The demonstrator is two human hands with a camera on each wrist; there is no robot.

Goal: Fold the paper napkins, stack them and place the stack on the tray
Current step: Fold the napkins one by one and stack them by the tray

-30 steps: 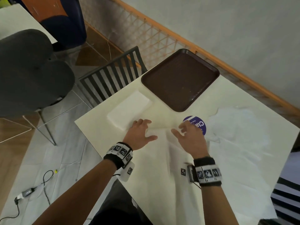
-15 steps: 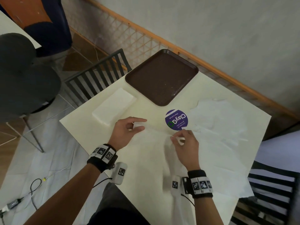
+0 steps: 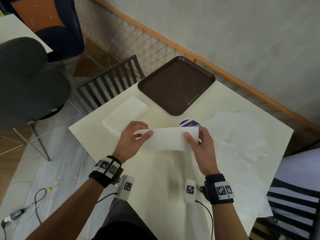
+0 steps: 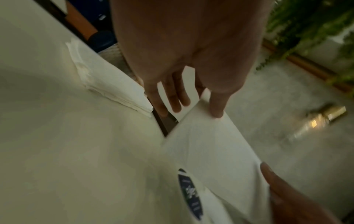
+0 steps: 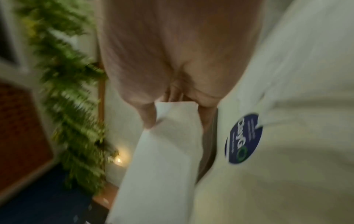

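Observation:
A white paper napkin [image 3: 168, 139] hangs lifted above the cream table [image 3: 97, 135], stretched between both hands. My left hand [image 3: 136, 135] pinches its left end; in the left wrist view the thumb presses the napkin [image 4: 210, 144] edge. My right hand [image 3: 195, 137] pinches the right end, and the right wrist view shows the napkin [image 5: 164, 151] running away from the fingers. A stack of folded napkins [image 3: 124, 113] lies at the table's left edge. The brown tray [image 3: 176, 85] sits bare at the far corner. Unfolded napkins [image 3: 242, 135] lie spread on the right.
A round purple sticker [image 3: 188, 123] lies on the table just behind the held napkin. A dark slatted chair [image 3: 109, 84] stands beyond the left table edge, a striped chair [image 3: 294, 205] at the right. Cables [image 3: 34, 201] lie on the tiled floor.
Both hands went from reaching over a flat napkin to pinching its far corners, then lifted it off the table; it is now held taut between them. The head view shifted.

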